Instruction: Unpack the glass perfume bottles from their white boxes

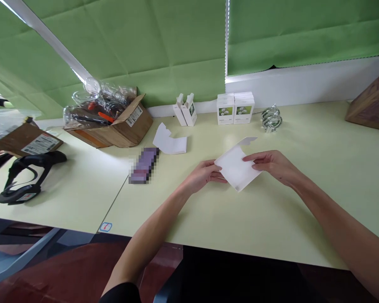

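Card blank (236, 166) in left hand (204, 176), right hand (270, 165)

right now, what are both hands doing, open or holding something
left hand: closed, holding the left side of a white cardboard piece
right hand: closed, holding the right edge of the same piece

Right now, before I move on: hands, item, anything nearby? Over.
Left hand and right hand both on white card blank, one at each side. Pixelated purple item on the desk left of the hands, not touching.
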Demonstrator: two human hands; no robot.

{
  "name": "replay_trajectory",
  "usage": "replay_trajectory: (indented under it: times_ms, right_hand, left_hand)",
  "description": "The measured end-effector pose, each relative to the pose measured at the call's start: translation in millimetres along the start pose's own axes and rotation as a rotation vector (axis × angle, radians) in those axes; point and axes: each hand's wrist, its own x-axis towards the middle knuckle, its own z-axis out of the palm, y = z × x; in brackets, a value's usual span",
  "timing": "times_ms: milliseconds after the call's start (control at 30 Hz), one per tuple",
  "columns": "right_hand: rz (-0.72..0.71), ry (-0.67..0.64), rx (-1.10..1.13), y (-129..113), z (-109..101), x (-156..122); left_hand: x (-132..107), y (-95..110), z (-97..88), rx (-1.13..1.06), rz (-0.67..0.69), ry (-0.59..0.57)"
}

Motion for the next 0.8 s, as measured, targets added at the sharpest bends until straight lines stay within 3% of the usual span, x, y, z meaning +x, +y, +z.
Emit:
replay_trajectory:
  times_ms: [167,267,433,567,700,800]
  right_hand:
    - [0.013,-0.046,0.171,0.7,-1.5,2.4]
    - [0.038,-0.033,0.181,2.0,-0.8,4.1]
    - [0.009,0.015,0.073,6.0,2.0,4.2]
    - [-0.075,-0.004,0.03,7.4,7.3,1.6]
    - [-0.137,0.06,0.041,0.8,15.6,-3.8]
    - [-0.113,0.126,0.016,-5.2,18.4,-7.7]
  left_hand:
    - [-3.0,3.5,-6.1,0.113,0.015,-0.092]
    - [-4.0,2.2,0.1,0.184,0.071,-0.06]
    - [-5.3,-0.2,15.8,0.318,0.227,0.179]
    - [-3.4,-2.5,16.5,0.255,0.228,0.266]
    - [3.2,-1.3,2.5,0.283,0.304,0.394]
    - [4.9,8.7,-20.6,0.447,0.433,0.653]
